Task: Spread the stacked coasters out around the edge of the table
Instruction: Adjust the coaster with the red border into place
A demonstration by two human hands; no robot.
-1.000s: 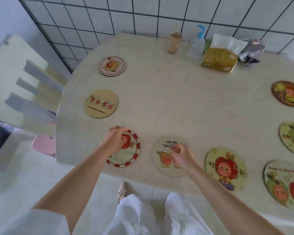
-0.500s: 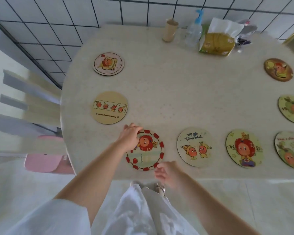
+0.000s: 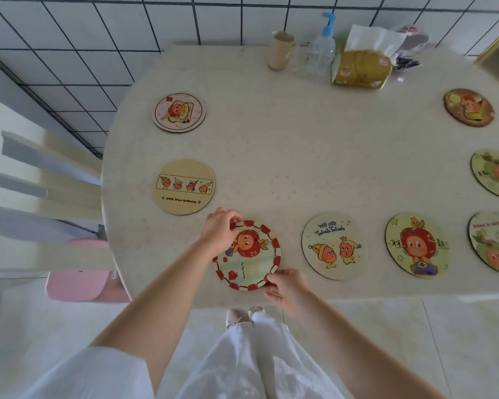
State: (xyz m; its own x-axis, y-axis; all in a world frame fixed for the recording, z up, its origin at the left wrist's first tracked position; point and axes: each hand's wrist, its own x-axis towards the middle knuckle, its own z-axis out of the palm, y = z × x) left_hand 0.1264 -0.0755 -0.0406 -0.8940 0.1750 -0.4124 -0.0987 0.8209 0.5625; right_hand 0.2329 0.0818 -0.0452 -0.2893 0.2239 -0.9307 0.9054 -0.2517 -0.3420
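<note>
Both hands pinch the red-bordered coaster (image 3: 247,256) at six o'clock on the surface (image 3: 314,156), left hand (image 3: 221,230) and right hand (image 3: 285,286) on opposite rims; seven others ring the edge, so spreading seems nearly done.

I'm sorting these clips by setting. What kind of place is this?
Most likely a home dining or kitchen corner: a pale rounded table against a white tiled wall, a slatted chair tucked beside it, and a tissue pack and pump bottle at the back.
</note>
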